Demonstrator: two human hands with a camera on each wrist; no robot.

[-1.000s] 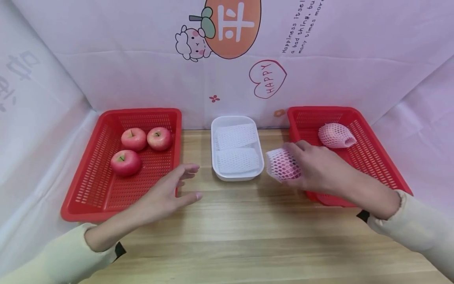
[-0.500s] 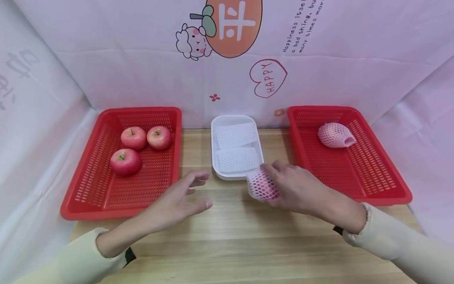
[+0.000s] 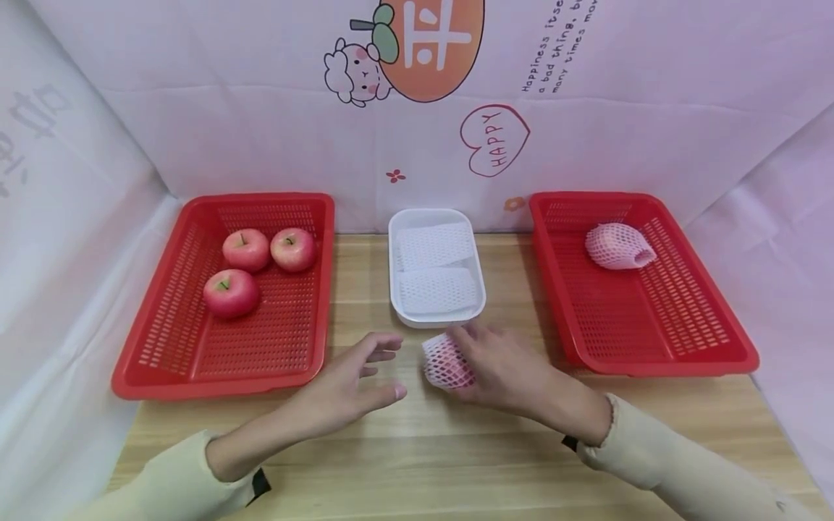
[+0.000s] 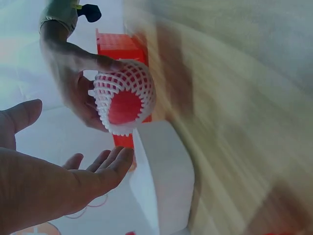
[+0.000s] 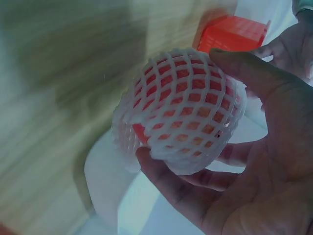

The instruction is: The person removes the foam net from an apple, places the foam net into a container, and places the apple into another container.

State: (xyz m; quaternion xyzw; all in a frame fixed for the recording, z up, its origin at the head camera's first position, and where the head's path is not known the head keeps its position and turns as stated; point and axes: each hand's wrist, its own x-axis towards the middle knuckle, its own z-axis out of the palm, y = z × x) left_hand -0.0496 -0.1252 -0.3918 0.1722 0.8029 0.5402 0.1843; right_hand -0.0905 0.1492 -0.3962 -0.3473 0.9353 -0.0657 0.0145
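My right hand [image 3: 504, 365] grips an apple in a white foam net [image 3: 448, 362], held over the wooden table in front of the white tray. In the right wrist view, thumb and fingers curl round the netted apple [image 5: 183, 110]. Red skin shows through an opening of the net in the left wrist view, on the apple's side [image 4: 124, 106] turned toward my left hand. My left hand [image 3: 348, 387] hovers just left of it, fingers and thumb spread apart, holding nothing.
A red basket [image 3: 221, 387] at left holds 3 bare apples [image 3: 231, 293]. The white tray [image 3: 438, 318] in the middle holds folded foam nets [image 3: 438, 289]. Another red basket [image 3: 671, 365] at right contains one netted apple [image 3: 617, 246]. A printed cloth [image 3: 260, 130] hangs behind.
My right hand has carried the netted apple leftward and nearer, from the right basket's edge to the front of the tray. My left hand has moved right, away from the left basket.
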